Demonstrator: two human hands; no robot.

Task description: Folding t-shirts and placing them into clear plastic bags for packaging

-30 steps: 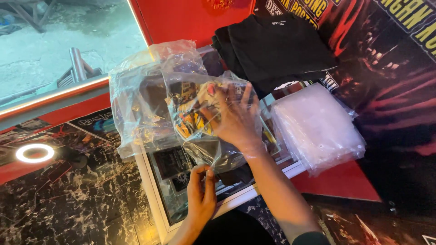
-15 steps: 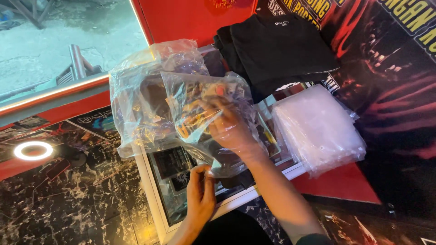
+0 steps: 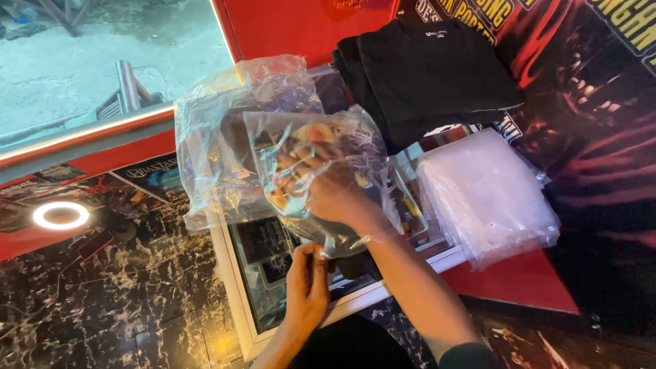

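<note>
The clear, crinkled plastic bag (image 3: 321, 178) lies over the glass-topped counter (image 3: 239, 287). The right hand (image 3: 335, 198) is spread open inside it; the left hand (image 3: 307, 287) pinches its mouth edge. The film looks light, limp and slippery: grip the opening.

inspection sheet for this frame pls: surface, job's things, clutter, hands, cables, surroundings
Surface: white-framed glass counter with printed items under the glass.
Job's things: clear plastic bag around a folded printed garment.
Clutter: second filled bag behind; stack of empty clear bags at right; folded black shirts at top.
Hands: right hand inside the bag on the garment; left hand pinching the bag's mouth.
Cables: nothing seen.
Surroundings: red wall, printed banner, dark marbled floor, ring light reflection.
</note>
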